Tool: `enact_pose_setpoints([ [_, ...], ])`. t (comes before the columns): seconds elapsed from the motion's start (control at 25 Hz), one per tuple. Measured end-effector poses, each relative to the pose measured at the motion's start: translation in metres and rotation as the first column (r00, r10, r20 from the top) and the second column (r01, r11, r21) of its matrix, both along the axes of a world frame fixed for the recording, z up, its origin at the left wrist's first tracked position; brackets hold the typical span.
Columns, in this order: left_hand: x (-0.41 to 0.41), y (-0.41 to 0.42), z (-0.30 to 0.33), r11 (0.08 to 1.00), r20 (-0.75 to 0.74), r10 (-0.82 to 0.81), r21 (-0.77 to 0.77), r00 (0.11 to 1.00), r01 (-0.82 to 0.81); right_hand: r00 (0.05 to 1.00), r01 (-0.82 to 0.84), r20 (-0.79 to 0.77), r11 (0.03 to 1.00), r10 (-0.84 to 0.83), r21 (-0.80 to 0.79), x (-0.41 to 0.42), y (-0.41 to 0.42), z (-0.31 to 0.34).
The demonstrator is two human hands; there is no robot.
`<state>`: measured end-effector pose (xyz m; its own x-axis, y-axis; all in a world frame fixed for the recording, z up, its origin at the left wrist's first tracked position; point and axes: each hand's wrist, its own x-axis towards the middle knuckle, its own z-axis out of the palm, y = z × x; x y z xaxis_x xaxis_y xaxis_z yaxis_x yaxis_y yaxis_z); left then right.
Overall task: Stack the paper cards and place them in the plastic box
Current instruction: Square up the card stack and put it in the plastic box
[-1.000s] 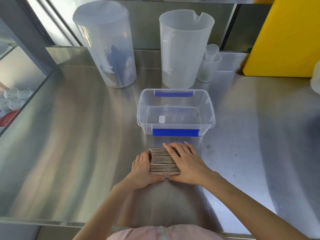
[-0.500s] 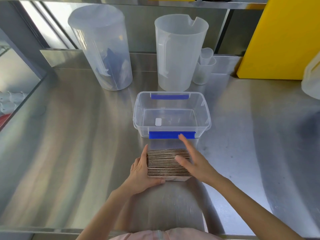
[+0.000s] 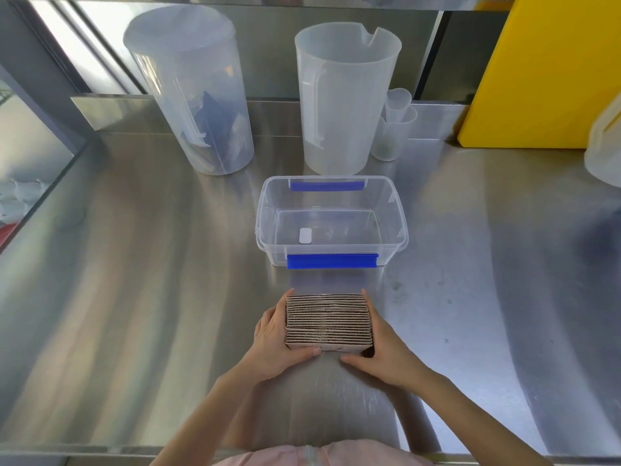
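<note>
A stack of brown corrugated paper cards (image 3: 328, 321) stands on edge on the steel counter, squared into a neat block. My left hand (image 3: 275, 344) presses its left side, thumb across the near face. My right hand (image 3: 383, 348) clasps the right side, thumb under the near edge. Just beyond the stack sits the clear plastic box (image 3: 400, 227) with blue clips, its lid off, holding only a small white label on its floor.
Two tall translucent jugs (image 3: 198, 95) (image 3: 342, 99) and nested small cups (image 3: 395, 126) stand behind the box. A yellow board (image 3: 544, 72) leans at the back right, a white container (image 3: 605, 142) at the right edge. The counter's front edge (image 3: 100, 452) is close to me.
My right hand came off the top of the cards and moved to their right side. Both hands now grip the stack from opposite sides, and the cards look more even.
</note>
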<state>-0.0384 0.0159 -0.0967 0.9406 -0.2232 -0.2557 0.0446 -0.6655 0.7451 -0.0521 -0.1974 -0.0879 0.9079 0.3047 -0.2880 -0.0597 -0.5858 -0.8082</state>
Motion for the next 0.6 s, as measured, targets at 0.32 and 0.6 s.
enact_pose_setpoints([
  [0.32, -0.0036, 0.0018, 0.0046, 1.0, 0.059, 0.004, -0.016, 0.998, -0.003, 0.985, 0.061, 0.164, 0.997, -0.055, -0.038, -0.0025, 0.0071, -0.0042],
  [0.6, -0.0006, 0.0054, 0.0019, 0.999, 0.051, 0.018, 0.033, 0.999, -0.019, 0.984, 0.056, 0.17, 0.996, -0.044, -0.065, 0.0033, 0.0047, -0.0045],
])
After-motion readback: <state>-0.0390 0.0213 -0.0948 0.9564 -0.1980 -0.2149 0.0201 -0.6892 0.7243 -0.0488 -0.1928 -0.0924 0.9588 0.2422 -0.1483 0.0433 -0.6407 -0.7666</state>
